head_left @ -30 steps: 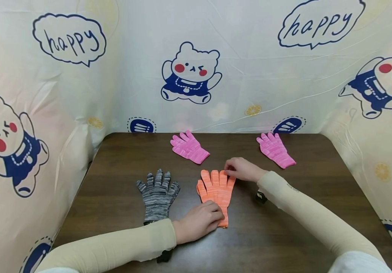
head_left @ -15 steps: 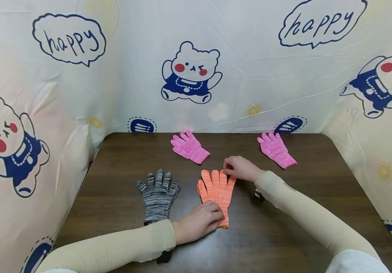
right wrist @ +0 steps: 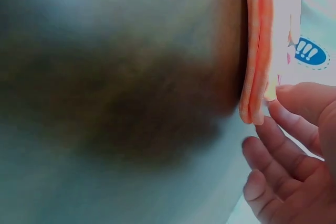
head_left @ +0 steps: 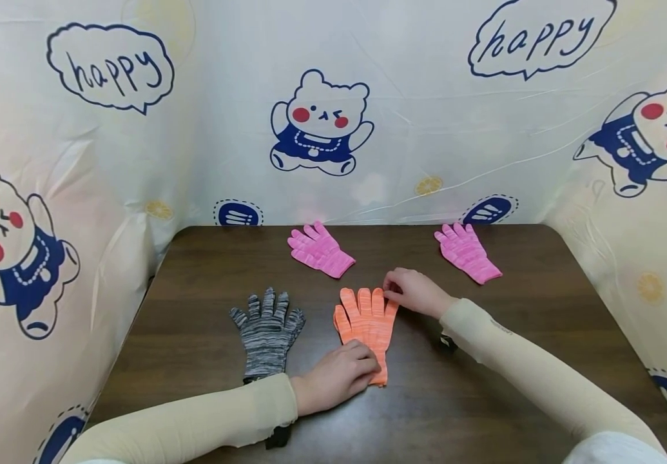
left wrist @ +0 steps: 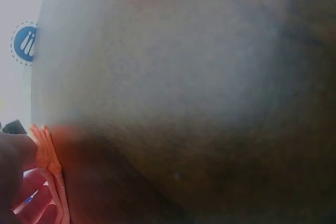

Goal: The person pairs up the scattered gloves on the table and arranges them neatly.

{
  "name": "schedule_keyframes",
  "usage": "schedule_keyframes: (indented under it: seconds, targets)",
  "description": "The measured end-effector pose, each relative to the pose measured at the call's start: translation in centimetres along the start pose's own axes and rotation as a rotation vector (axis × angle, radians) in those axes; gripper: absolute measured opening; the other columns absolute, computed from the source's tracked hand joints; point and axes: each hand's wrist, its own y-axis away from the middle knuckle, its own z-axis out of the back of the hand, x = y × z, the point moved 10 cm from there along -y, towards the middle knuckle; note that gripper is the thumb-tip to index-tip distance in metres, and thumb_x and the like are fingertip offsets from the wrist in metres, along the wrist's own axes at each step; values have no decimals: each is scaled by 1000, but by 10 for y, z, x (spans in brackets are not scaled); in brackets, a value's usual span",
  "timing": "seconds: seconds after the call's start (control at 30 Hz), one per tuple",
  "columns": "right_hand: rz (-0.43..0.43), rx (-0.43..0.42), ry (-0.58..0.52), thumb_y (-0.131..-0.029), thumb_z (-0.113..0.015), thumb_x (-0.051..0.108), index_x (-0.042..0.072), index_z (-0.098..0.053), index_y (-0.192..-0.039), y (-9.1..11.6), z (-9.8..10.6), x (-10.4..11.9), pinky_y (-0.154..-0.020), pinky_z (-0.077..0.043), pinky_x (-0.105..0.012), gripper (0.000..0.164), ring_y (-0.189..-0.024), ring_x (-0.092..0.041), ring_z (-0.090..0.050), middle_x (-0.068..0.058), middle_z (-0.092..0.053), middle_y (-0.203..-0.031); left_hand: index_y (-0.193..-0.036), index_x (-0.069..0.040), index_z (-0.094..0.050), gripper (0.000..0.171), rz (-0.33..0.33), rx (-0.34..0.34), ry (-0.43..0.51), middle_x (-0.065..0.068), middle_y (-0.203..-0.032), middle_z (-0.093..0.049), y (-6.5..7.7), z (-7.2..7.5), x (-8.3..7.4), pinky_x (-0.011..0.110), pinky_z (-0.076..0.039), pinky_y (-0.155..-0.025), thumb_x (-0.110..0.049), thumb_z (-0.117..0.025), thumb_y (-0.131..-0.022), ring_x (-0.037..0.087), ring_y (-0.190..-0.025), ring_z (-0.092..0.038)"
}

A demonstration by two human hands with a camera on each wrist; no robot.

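Note:
An orange knitted glove (head_left: 366,319) lies on the table with its fingers pointing away from me; its edge shows two layers in the right wrist view. My left hand (head_left: 338,379) lies across its cuff end, thumb and curled fingers pinching the fabric, which bunches up in the left wrist view. At the glove's far right fingertip, my right hand (head_left: 417,290) holds the tip with bent thumb and fingers. Beside my left forearm lies a grey-and-black striped glove (head_left: 267,335), its cuff end partly hidden by the sleeve.
One pink glove (head_left: 321,251) lies at the back middle of the brown table (head_left: 205,258), and another pink glove (head_left: 468,252) at the back right. A printed curtain (head_left: 403,142) with bears encloses the table's back and sides.
The head view has shifted slightly. Both hands stay on the orange glove, and all the gloves keep their places.

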Motion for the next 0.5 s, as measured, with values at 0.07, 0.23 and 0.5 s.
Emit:
schedule_keyframes:
  seconds: [0.07, 0.23, 0.5]
  targets:
    - [26, -34, -4, -98, -74, 19, 16, -69, -101, 9, 2, 4, -76, -54, -32, 7, -81, -14, -56, 3, -62, -90, -113, -19, -75, 14, -2, -4, -1, -5, -114, -66, 0, 1, -1, 22, -49, -95, -20, -63, -106, 10, -109, -58]
    - [92, -75, -31, -97, -75, 16, 17, -69, -100, 32, -1, 21, -76, -54, -29, 8, -80, -11, -55, 6, -60, -91, -114, -17, -74, 13, 6, -3, 2, -4, -113, -65, 0, 1, 0, 23, -50, -93, -19, -64, -105, 11, -108, -58]
    - [216, -69, -43, -96, -76, 14, 15, -70, -106, 61, -18, 49, -79, -57, -28, 12, -86, -15, -60, 4, -62, -100, -114, -15, -73, 13, 21, 7, -3, -3, -113, -64, 0, 2, 0, 23, -50, -93, -19, -65, -104, 12, -108, -58]
